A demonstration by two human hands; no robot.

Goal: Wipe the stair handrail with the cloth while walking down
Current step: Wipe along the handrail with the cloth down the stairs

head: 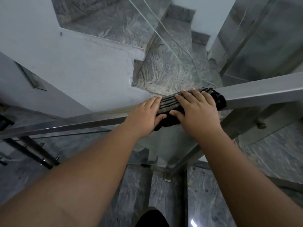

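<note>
A square steel handrail [262, 93] runs across the view from lower left to upper right. A dark cloth [218, 99] with grey stripes is folded over its top near the middle. My right hand [196, 110] lies flat on the cloth, fingers spread and thumb down on the near side. My left hand [146, 117] rests on the rail beside it, with the thumb and fingertips on the cloth's left end. Both forearms reach forward from the bottom of the view.
Glass panels [177, 145] hang under the rail on steel fittings [260, 125]. Beyond the rail, grey marble stairs [167, 69] drop away past a white wall [78, 63]. A thin cable [178, 51] hangs down the stairwell. The marble floor [208, 194] lies beneath me.
</note>
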